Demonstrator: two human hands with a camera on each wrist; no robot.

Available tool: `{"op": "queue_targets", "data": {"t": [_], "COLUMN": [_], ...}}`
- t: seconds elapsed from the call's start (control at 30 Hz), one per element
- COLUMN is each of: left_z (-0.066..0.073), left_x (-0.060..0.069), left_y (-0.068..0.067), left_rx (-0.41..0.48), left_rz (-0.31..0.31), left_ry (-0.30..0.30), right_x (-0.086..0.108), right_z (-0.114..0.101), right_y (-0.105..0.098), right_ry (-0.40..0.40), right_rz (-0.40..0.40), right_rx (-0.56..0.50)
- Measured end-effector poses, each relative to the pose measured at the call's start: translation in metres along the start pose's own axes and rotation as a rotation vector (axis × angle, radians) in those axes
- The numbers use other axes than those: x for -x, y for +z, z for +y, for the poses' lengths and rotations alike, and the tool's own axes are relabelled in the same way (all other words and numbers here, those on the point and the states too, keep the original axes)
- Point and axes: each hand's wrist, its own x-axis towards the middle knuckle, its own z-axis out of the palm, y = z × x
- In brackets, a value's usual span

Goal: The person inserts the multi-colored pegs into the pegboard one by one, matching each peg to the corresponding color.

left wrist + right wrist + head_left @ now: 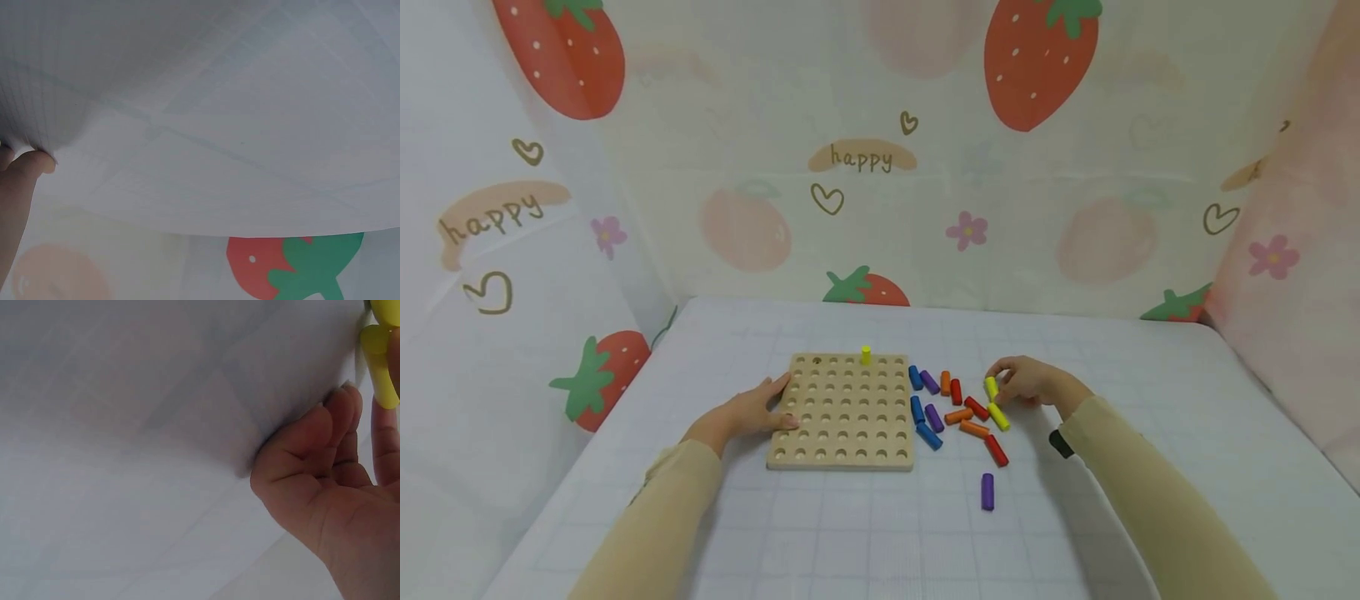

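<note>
A pale wooden board with rows of round holes lies on the table, and one yellow peg stands upright in its far row. At the board's left edge rests my left hand, fingers spread along the side, thumb reaching over the top. My right hand pinches another yellow peg between index finger and thumb, low over the table. In the right wrist view, this yellow peg shows at the right edge, with the other fingers curled. A further yellow peg lies just in front of it.
Right of the board lie loose pegs: several blue, purple, orange and red ones. One purple peg lies apart, nearer the front. A printed fabric backdrop encloses the white table.
</note>
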Motion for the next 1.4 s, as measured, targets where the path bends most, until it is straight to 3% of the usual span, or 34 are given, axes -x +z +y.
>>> {"op": "queue_targets", "data": {"t": [0.33,0.63,0.87,1.4], "left_z": [0.001,-0.002,-0.004,-0.002], "left_x": [-0.001,-0.001,-0.004,-0.003], "left_y": [-0.001,-0.001,-0.001,-0.002], "left_rx": [0.009,0.003,0.002,0.026], "left_rz": [-0.008,0.009,0.014,0.015], "left_ry": [0.02,0.027,0.039,0.028], "right_x": [0.004,0.002,-0.001,-0.005], "right_z": [-0.006,-0.012,-0.023,-0.059], "right_y": [0.006,0.008,0.007,0.015], "right_ry": [0.029,0.086,0.017,-0.041], "right_rz": [0.09,0.098,0.098,0.094], "right_rx": [-0.046,-0.138,-0.231,-0.375]}}
